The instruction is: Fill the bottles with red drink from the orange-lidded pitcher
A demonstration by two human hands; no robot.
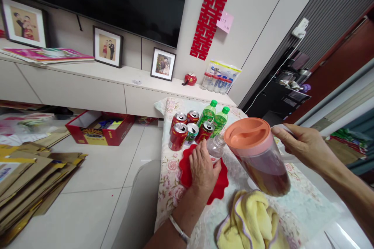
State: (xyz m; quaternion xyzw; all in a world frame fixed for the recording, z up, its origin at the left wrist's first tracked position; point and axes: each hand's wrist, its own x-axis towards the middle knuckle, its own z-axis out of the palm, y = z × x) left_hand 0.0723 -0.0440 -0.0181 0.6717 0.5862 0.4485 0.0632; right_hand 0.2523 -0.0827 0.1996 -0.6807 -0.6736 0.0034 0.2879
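While the right hand point(292, 138) grips the handle of a clear pitcher point(257, 163) with an orange lid point(247, 132), the left hand point(202, 169) is curled around a clear plastic bottle point(215, 147). The pitcher is held tilted above the cloth-covered bench point(309, 198), its lid end leaning toward the bottle's open neck and dark brown liquid gathered in its lower part; whether any is flowing cannot be told. Beneath the left hand lies a red scalloped mat point(223, 183); the bottle's base is hidden by the fingers, so its contact with the mat cannot be made out. Just beyond that hand stand five cans point(179, 138) in a close group, with two green-capped bottles point(221, 121) behind them to the right. A crumpled yellow cloth point(251, 221) rests on the near side of the bench, below the pitcher.
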